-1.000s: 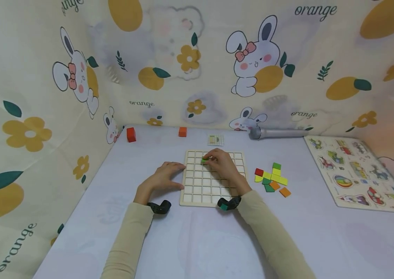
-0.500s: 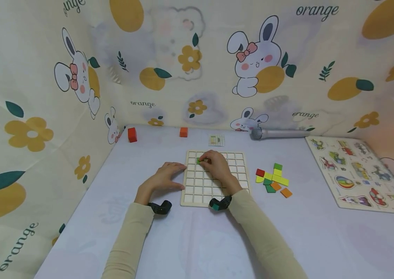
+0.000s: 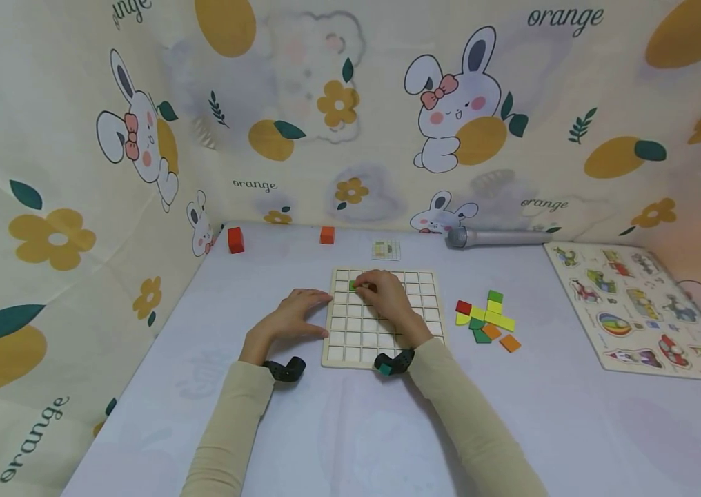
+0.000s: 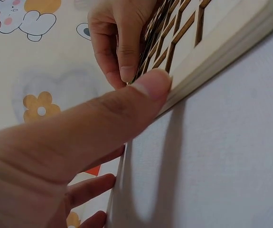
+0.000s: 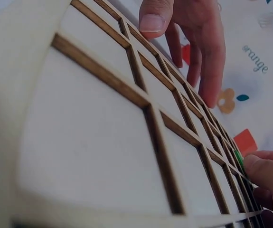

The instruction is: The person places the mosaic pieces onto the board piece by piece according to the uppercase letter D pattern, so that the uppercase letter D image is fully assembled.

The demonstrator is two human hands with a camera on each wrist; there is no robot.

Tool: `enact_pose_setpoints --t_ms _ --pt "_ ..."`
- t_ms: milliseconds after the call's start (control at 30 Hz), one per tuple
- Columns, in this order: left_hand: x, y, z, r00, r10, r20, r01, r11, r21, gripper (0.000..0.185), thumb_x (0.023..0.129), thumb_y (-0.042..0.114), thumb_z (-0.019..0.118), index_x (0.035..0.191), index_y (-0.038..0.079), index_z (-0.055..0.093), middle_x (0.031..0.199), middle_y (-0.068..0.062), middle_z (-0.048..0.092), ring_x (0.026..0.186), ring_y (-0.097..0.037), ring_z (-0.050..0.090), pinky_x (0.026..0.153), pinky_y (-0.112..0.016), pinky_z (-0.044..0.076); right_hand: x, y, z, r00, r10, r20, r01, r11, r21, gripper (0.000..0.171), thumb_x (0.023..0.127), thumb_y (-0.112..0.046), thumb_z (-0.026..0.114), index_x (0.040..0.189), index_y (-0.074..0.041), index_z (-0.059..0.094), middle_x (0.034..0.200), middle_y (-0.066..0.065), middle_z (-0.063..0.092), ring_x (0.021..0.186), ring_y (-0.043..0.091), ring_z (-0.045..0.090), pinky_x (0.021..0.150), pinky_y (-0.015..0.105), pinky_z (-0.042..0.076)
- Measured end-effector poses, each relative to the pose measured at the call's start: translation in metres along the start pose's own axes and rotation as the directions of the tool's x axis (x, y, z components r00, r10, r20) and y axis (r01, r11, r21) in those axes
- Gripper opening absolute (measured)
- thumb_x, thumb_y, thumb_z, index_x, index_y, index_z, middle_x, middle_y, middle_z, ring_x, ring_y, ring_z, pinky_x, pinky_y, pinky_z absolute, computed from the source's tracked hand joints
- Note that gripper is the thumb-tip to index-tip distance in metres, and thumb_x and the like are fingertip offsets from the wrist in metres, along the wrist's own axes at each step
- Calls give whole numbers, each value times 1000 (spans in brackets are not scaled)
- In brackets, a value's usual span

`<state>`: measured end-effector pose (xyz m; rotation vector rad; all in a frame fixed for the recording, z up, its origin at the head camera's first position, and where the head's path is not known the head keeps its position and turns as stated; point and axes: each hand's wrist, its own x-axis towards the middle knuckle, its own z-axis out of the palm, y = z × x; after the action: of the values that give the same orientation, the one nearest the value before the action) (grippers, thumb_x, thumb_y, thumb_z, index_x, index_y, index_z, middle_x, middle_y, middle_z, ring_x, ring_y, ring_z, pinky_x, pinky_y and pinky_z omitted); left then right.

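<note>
right hand (image 3: 386,295) pinches 1 green piece (image 3: 352,285) | left hand (image 3: 290,315), spread wide, touches 1 board (image 3: 353,338) | 2 blocks (image 3: 235,240) behind

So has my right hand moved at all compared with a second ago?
Yes. Judged against the gridded board in the head view, your right hand has shifted left, toward the board's left edge.
</note>
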<state>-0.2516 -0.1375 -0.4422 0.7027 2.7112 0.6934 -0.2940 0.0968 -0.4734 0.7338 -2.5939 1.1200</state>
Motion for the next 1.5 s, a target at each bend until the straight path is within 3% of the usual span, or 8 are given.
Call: enact_pose_setpoints --t_ms 333,533,733,967,1133,1233,1300,1500 --pt "0 0 -1 1000 -23 7 23 999 -23 75 75 39 76 139 16 44 146 -7 38 136 -28 25 111 -50 21 1 2 -17 999 20 46 -22 999 41 22 87 -13 66 107 -6 68 109 9 63 85 20 62 72 35 52" --pt "0 -1 1 1000 -21 2 21 1000 -19 75 76 39 76 139 16 44 146 -7 38 136 -28 25 111 -51 21 -5 7 -39 999 -10 39 8 999 33 23 88 -14 65 110 -7 67 109 8 63 82 19 60 69 34 52" --pt "1 0 1 1000 -25 -7 25 1000 -7 74 76 38 76 139 15 45 145 -7 39 136 -28 25 111 -50 21 -18 14 -65 999 18 41 -18 1000 -1 24 88 -15 65 110 -7 67 111 10 62 91 24 55 75 39 52" --pt "1 2 1 1000 -29 2 29 1000 -3 74 75 38 77 138 15 45 145 -6 40 136 -28 26 111 -49 22 -43 33 -93 1000 -2 -6 1 998 -62 24 87 -12 66 110 -4 67 113 13 62 100 29 52 78 43 46" --pt "1 1 1 1000 -25 -1 25 1000 7 74 75 38 77 138 15 46 145 -7 40 136 -28 26 110 -50 22 -60 52 -115 997 -9 -80 -1 991 -133 22 85 -9 68 106 -3 68 107 16 62 97 31 52 74 43 44" --pt "1 0 2 1000 -23 -1 23 1000 10 75 75 38 77 138 15 45 145 -7 40 136 -28 26 111 -49 22 -70 61 -127 993 33 -112 -52 985 -165 22 84 -9 69 105 -2 68 104 18 61 96 32 51 75 45 45" --pt "1 -1 2 1000 -24 -3 24 1000 9 74 75 38 77 138 15 46 144 -7 40 136 -28 26 111 -49 22 -76 66 -135 985 114 -129 -135 976 -170 22 85 -12 68 105 -3 68 105 17 59 97 32 50 77 46 44" --pt "2 0 3 999 -33 -2 33 999 8 75 74 39 77 138 16 46 145 -6 40 136 -28 26 110 -50 22 -90 73 -149 925 321 -204 -360 911 -199 27 87 -21 66 109 -4 66 108 17 54 98 32 48 82 48 45"
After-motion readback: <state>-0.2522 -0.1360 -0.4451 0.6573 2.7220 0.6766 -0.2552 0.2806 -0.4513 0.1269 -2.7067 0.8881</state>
